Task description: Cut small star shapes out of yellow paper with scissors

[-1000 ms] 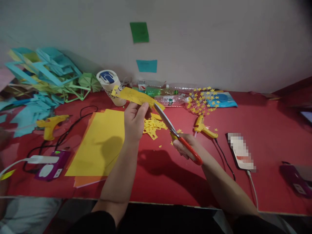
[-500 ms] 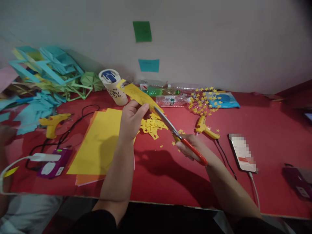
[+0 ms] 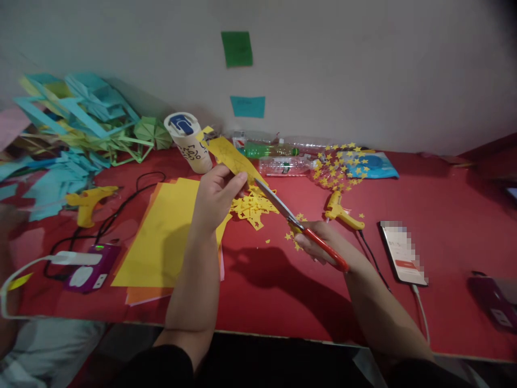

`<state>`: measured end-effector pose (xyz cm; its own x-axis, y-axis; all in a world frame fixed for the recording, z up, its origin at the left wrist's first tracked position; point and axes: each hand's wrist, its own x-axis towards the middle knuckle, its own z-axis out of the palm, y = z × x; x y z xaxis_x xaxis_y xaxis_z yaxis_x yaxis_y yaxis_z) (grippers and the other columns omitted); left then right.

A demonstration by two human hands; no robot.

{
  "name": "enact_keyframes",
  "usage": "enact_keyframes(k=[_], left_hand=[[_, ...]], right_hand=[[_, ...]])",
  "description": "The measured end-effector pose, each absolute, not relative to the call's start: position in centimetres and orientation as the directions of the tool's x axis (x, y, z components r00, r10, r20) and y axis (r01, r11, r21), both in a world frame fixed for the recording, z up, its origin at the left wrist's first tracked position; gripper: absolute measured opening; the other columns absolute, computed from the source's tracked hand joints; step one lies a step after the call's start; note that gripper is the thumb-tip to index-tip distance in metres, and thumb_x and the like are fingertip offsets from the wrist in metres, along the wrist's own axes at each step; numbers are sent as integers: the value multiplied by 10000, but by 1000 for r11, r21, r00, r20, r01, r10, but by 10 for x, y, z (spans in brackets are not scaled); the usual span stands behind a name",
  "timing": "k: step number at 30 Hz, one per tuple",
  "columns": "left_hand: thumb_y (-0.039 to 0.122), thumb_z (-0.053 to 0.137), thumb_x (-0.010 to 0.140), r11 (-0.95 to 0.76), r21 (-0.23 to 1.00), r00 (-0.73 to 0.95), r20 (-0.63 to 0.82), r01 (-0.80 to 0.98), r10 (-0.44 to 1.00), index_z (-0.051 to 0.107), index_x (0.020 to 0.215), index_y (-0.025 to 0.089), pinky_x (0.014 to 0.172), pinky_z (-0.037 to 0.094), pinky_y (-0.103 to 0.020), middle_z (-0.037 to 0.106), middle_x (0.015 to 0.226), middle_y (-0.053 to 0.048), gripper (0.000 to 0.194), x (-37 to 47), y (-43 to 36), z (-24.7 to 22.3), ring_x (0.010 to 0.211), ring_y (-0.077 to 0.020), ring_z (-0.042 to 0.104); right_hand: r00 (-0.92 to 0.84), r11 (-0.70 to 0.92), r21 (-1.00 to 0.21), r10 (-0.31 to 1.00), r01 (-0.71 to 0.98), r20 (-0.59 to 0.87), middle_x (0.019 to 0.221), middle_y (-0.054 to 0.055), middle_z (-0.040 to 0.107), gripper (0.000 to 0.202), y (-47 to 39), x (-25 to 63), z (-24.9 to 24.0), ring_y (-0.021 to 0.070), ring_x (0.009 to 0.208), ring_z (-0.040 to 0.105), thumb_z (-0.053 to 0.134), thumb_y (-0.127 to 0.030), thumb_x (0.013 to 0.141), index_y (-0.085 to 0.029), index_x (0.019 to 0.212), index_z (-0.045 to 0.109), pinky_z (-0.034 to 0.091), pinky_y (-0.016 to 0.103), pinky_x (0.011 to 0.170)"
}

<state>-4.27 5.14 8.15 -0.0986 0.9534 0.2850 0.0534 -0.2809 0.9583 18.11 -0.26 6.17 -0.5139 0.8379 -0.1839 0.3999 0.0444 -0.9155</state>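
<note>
My left hand (image 3: pixel 217 196) pinches a strip of yellow paper (image 3: pixel 231 156) between thumb and fingers, above the table. Faint drawn lines show on the strip. In my right hand (image 3: pixel 317 240) is a pair of scissors (image 3: pixel 325 249) with red handles, its blades pointing up and left to the strip's lower right end. The blades look nearly closed. Below the strip lies a heap of yellow paper offcuts (image 3: pixel 255 207) with star-shaped holes. A few loose yellow paper stars (image 3: pixel 298 246) lie by my right hand.
Yellow paper sheets (image 3: pixel 155 242) lie over orange ones at left. Behind are a tumbler (image 3: pixel 188 145), plastic bottles (image 3: pixel 270 151) and a star-covered ball (image 3: pixel 337 170). Glue guns (image 3: pixel 343 213) (image 3: pixel 89 203), a phone (image 3: pixel 404 256), a purple power strip (image 3: pixel 91 269) and folded paper shapes (image 3: pixel 86 105) surround the work. Another person sits at left.
The outer end of the yellow strip has bent, and a narrow flap at its far end now stands apart. My right hand and the scissors have shifted slightly right.
</note>
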Motion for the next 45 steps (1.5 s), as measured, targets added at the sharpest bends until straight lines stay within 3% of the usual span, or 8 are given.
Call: enact_keyframes(k=[14,19,27,45], left_hand=[[222,620,719,-274,958,-72,281,89,957,591,612,175,438,433,-170,549,496,29,121,-41,48,87,455,-60,504],[224,624,720,-256,962,-71,263,99,962,574,582,175,434,424,-171,534,483,29,155,-41,48,87,451,-60,499],[206,626,709,-235,966,-76,244,109,967,581,585,174,433,423,-182,528,478,30,135,-41,48,88,444,-66,489],[208,622,699,-227,963,-63,238,145,969,590,592,174,432,420,-182,539,498,26,117,-42,48,90,450,-65,483]], right_hand=[[-523,57,-915,834,398,-176,478,-72,361,458,-1,185,58,69,417,327,515,-587,835,-230,603,346,236,238,413],[-503,6,-896,829,444,-244,454,-79,356,451,-1,185,56,64,392,329,528,-567,838,-232,600,341,237,236,404],[-494,17,-897,839,443,-228,447,-74,357,527,0,183,59,73,390,336,539,-675,797,-234,582,348,242,236,401],[-488,56,-876,847,478,-212,485,-68,324,511,2,184,59,85,425,327,541,-650,810,-242,580,337,261,258,425]])
